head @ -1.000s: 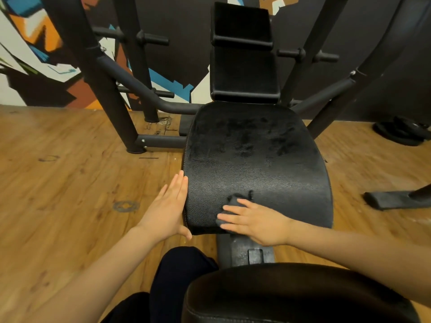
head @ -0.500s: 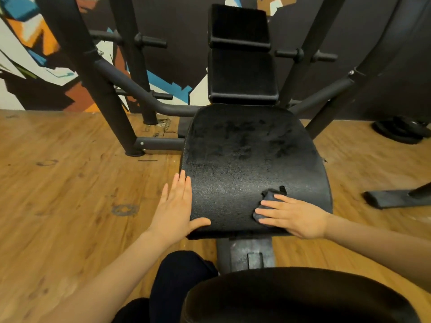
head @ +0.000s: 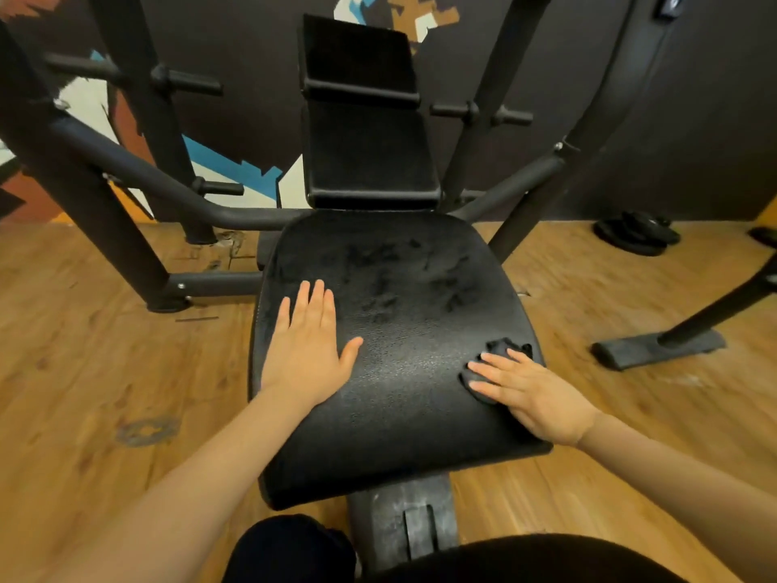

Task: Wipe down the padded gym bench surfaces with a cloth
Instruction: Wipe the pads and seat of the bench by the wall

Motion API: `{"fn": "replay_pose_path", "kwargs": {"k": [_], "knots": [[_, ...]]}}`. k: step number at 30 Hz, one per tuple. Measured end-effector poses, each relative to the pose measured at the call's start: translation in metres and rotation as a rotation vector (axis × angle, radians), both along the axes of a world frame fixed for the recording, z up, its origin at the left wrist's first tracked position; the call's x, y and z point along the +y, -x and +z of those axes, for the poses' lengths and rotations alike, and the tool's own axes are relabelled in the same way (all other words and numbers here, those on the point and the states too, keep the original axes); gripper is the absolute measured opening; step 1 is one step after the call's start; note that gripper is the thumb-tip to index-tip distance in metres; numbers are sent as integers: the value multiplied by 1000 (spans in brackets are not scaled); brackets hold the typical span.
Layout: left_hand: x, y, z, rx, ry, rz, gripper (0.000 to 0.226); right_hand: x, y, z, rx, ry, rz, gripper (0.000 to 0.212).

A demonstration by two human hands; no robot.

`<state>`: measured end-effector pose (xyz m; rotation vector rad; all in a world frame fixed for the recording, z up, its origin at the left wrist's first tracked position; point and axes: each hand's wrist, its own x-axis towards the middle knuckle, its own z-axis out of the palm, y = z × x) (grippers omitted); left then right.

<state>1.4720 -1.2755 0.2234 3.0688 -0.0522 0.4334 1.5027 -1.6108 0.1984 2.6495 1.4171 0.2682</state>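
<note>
A wide black padded seat [head: 403,372] of a gym bench fills the middle of the head view, with dark smears across its far half. Beyond it rise two narrower black back pads [head: 366,157]. My left hand [head: 305,351] lies flat on the seat's left part, fingers together, thumb spread, holding nothing. My right hand [head: 529,393] presses a small dark grey cloth [head: 500,351] against the seat near its right edge; the cloth is mostly hidden under my fingers. Another black pad [head: 525,559] shows at the bottom edge.
Black steel uprights and curved bars [head: 138,170] flank the bench on both sides, with weight pegs sticking out. A base foot [head: 656,349] lies on the wooden floor at right. Weight plates [head: 635,233] sit by the dark wall. My dark-clothed knee [head: 290,549] is below.
My right hand has slid the cloth from the seat's front middle to its right edge. My left hand moved from the seat's left side up onto its top surface.
</note>
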Motion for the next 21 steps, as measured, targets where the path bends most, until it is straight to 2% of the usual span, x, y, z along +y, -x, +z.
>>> {"fn": "replay_pose_path", "kwargs": {"k": [4, 12, 15, 19, 21], "knots": [[3, 2, -3, -35, 8, -6, 79, 40, -58, 32, -33, -211, -121, 38], [3, 0, -4, -37, 16, -10, 79, 111, -165, 86, -71, -200, -400, 51], [4, 0, -4, -39, 12, -12, 81, 120, -169, 87, -81, -278, -496, 50], [5, 2, -4, -23, 17, -18, 88, 107, -143, 81, -80, -341, -469, 48], [4, 3, -5, -17, 21, -25, 81, 87, -121, 72, -58, -341, -478, 48]]}}
